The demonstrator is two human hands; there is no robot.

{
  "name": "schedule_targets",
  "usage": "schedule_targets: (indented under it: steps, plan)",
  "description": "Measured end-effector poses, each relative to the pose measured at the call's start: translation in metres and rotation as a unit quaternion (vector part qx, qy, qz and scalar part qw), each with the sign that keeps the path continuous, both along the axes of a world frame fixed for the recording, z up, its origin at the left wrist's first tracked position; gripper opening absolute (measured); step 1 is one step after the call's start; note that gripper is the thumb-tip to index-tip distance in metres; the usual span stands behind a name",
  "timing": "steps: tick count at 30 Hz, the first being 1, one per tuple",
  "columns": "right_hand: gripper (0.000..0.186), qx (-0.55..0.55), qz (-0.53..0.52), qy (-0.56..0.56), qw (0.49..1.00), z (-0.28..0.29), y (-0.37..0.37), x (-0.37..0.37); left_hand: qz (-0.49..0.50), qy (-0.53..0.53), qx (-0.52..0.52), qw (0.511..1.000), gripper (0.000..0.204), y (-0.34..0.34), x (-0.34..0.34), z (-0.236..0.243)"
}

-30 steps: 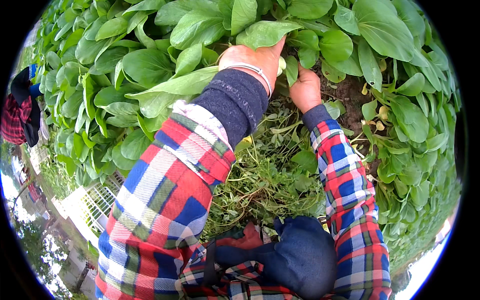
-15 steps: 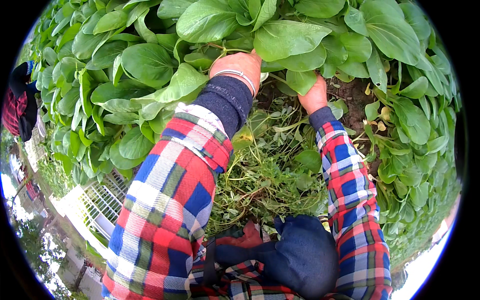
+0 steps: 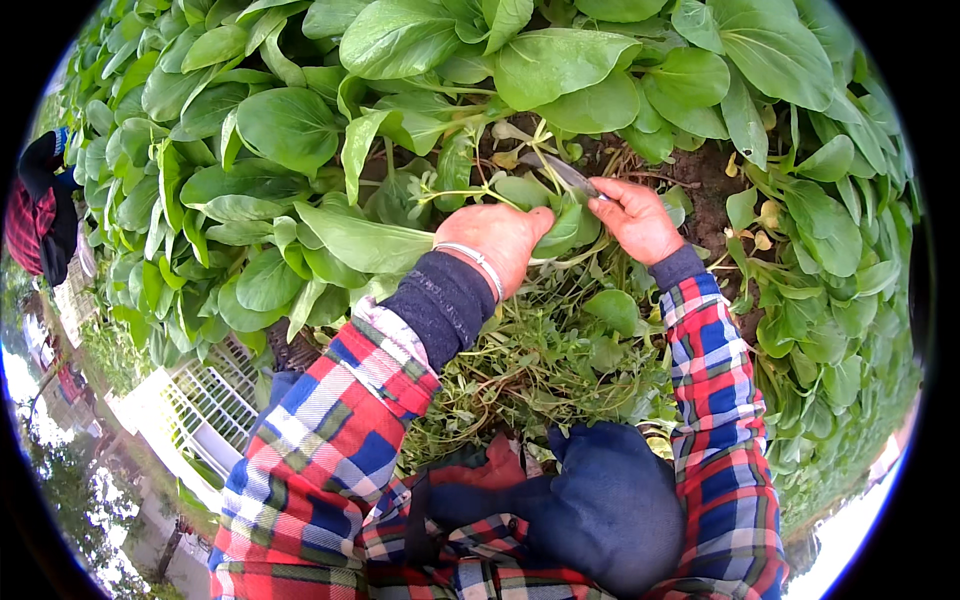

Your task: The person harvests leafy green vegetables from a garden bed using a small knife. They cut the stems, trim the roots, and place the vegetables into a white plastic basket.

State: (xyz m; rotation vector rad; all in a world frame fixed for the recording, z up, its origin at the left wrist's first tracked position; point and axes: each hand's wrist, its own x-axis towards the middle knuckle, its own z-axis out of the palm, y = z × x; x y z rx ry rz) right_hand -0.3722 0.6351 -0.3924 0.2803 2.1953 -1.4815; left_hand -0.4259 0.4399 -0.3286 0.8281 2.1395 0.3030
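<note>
My left hand [image 3: 492, 240] is closed around a leafy green plant, with a broad leaf [image 3: 365, 243] sticking out on its left side and more leaf on its right. Thin weed stems cross just above these knuckles. To the right, my right hand [image 3: 640, 222] pinches a small knife [image 3: 566, 176]. Its grey blade points up and left, close to pale stems at the base of the held plant. The knife's handle is mostly hidden in the fingers. Both hands are low, just in front of the standing greens [image 3: 570, 65].
Dense leafy greens rise ahead and on both sides. Bare soil [image 3: 705, 190] shows beyond my right hand. Low tangled weeds [image 3: 540, 350] cover the ground before my knees. A white slatted crate [image 3: 205, 410] stands at left. Another person [image 3: 42, 205] is at far left.
Both hands have come back toward me out of the foliage. The left now brings a leafy plant with it, and the knife in the right has come into sight.
</note>
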Motion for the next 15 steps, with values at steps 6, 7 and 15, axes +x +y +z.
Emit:
schedule_targets:
  steps: [6, 7, 15]
  plan:
    - [0.019, -0.064, 0.047, -0.100, 0.992, 0.056, 0.023, 0.005, -0.109, -0.065, -0.006, 0.992, 0.030, -0.008, 0.080, 0.038]
    - [0.019, -0.035, -0.022, 0.069, 0.997, 0.045, 0.024, 0.007, -0.097, -0.065, 0.003, 0.993, 0.033, -0.005, 0.087, 0.038]
    - [0.028, 0.097, -0.127, 0.107, 0.981, -0.005, -0.034, -0.035, 0.002, -0.096, -0.002, 0.995, 0.084, 0.006, 0.056, 0.073]
